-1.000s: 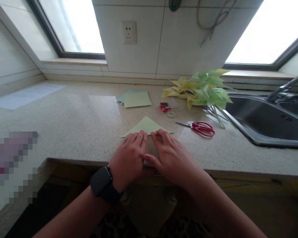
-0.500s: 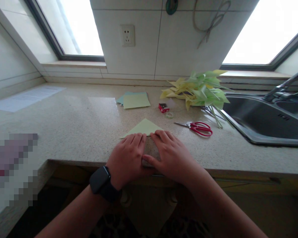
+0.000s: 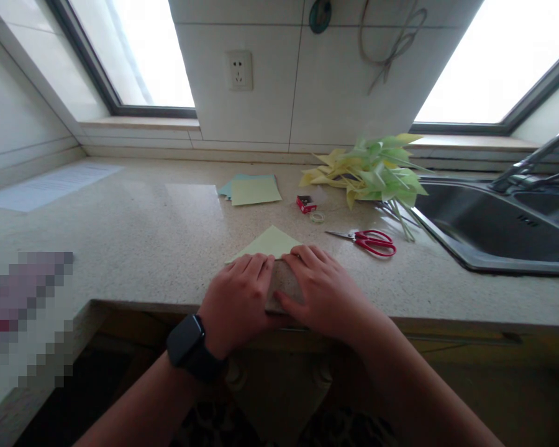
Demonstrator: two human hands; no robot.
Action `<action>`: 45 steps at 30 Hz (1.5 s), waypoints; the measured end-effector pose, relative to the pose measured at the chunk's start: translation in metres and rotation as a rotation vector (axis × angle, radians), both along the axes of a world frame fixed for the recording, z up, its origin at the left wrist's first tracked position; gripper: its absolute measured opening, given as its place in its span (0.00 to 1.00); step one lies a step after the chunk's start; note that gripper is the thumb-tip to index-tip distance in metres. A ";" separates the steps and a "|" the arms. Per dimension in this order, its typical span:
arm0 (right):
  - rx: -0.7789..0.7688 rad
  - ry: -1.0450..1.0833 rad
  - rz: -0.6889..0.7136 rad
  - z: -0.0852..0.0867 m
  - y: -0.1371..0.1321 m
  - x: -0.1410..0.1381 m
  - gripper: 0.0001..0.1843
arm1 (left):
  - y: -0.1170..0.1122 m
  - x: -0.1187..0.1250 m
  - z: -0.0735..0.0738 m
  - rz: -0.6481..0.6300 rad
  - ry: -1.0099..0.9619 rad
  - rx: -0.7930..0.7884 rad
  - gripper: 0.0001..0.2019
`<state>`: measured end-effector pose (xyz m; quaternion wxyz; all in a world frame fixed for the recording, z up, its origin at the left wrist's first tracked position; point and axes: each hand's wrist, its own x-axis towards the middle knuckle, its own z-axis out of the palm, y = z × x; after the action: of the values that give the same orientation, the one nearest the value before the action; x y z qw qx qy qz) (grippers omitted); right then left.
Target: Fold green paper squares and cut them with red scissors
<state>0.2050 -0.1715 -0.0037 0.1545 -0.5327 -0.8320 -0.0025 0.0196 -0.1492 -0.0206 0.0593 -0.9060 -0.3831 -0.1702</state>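
Observation:
A pale green-yellow sheet of paper [image 3: 271, 243], folded to a triangle, lies on the counter with its point away from me. My left hand [image 3: 242, 287] holds the near edge down at the left, its fingers close together and curled onto the fold. A black watch is on that wrist. On the right part of the same edge, my right hand [image 3: 323, 287] presses with bent fingers. Its thumb is apart from the fingers, over the bare counter. The fingertips cover much of the near edge.
Red-handled scissors [image 3: 375, 242] lie right of the paper. Beyond are a small red box [image 3: 306, 203], a tape roll [image 3: 317, 218], stacked coloured paper [image 3: 256, 190] and yellow-green paper pinwheels [image 3: 377, 167]. A steel sink [image 3: 489, 217] is at right, a printed sheet [image 3: 51, 183] at left.
My right hand has slid slightly to the right along the fold, its thumb shifting right too. My left hand stays nearly still. The view has tilted a little.

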 end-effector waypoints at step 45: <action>0.273 -0.037 -0.105 -0.035 -0.051 -0.019 0.30 | -0.051 0.005 -0.028 0.101 -0.025 0.152 0.27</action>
<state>0.1863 -0.2220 -0.0389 0.2098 -0.5492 -0.7977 -0.1338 0.0241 -0.1999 -0.0483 0.1319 -0.8761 -0.4151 -0.2069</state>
